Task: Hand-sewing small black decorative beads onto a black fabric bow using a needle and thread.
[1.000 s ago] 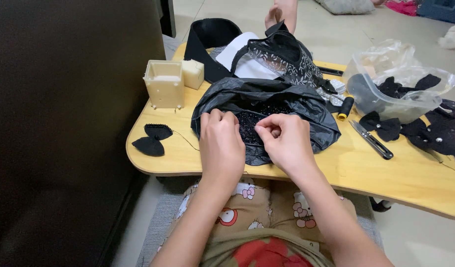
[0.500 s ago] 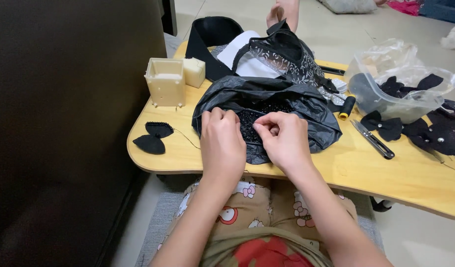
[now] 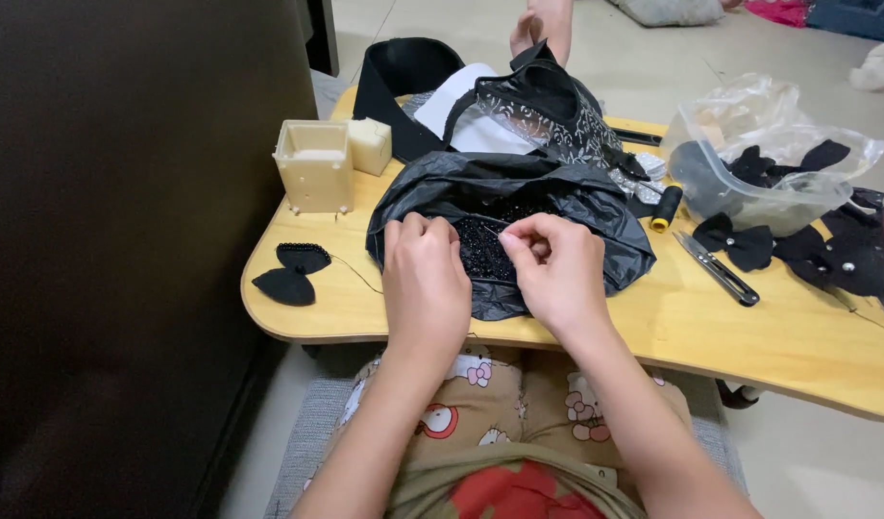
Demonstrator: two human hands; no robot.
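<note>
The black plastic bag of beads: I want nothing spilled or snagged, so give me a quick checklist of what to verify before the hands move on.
1. Black plastic bag lies fully on the wooden lap table, mouth open upward: ok.
2. Black beads sit inside the bag, none seen loose on the table: ok.
3. Right hand has thumb and forefinger pinched over the beads; what they pinch is too small to see: cannot tell.
4. Left hand rests on the bag's near edge, steadying it: ok.
5. Thread snips lie apart from both hands: ok.
6. Black bow lies close to the table's left edge, a thread trailing from it: not ok.
</note>
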